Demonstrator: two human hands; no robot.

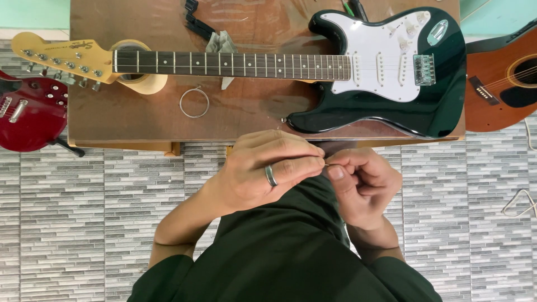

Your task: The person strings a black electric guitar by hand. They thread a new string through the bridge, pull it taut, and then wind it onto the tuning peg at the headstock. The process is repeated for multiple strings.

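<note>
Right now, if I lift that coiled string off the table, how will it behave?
The coiled string looks like thin wire, so probably very light and springy. It seems loosely wound, so it may uncoil when lifted. Lying flat on the wooden table, it would likely slide rather than roll, and be fiddly to pinch.

A brown wooden worktable (pixel 112 120) is seen just above the hands, while a floor of grey, narrow, brick-patterned tiles (pixel 84 212) is spread beneath and around them.

What is pinched between left hand (pixel 263 170) and right hand (pixel 361 187) is too thin to be identified. Red guitar (pixel 28 114) and acoustic guitar (pixel 500 84) are cut by frame edges.
</note>
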